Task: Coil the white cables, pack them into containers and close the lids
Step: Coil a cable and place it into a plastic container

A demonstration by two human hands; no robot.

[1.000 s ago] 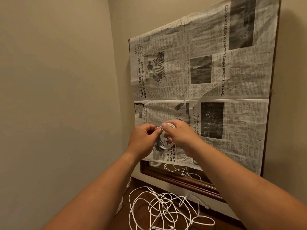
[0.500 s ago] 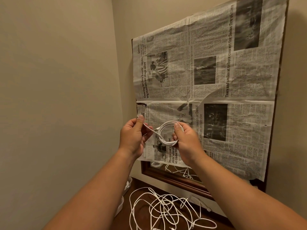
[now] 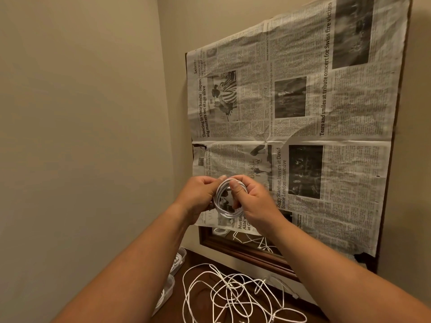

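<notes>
A white cable wound into a small round coil (image 3: pixel 224 206) is held up in front of me at chest height. My left hand (image 3: pixel 198 197) pinches its left side and my right hand (image 3: pixel 253 203) grips its right side, thumb over the top. Below, a loose tangle of white cables (image 3: pixel 233 292) lies on the dark wooden surface (image 3: pixel 200 297). Two clear plastic containers sit at the left by the wall, one (image 3: pixel 178 262) behind the other (image 3: pixel 164 294), each with white cable inside; my left forearm hides part of them.
A framed mirror (image 3: pixel 233 247) leans on the wall ahead, mostly covered by taped newspaper (image 3: pixel 303 113). A beige wall (image 3: pixel 81 136) stands close on the left, forming a corner.
My hands have come together again: the cable end that the left hand had pulled out to the side is now wound onto the coil, which is rounder and fuller.
</notes>
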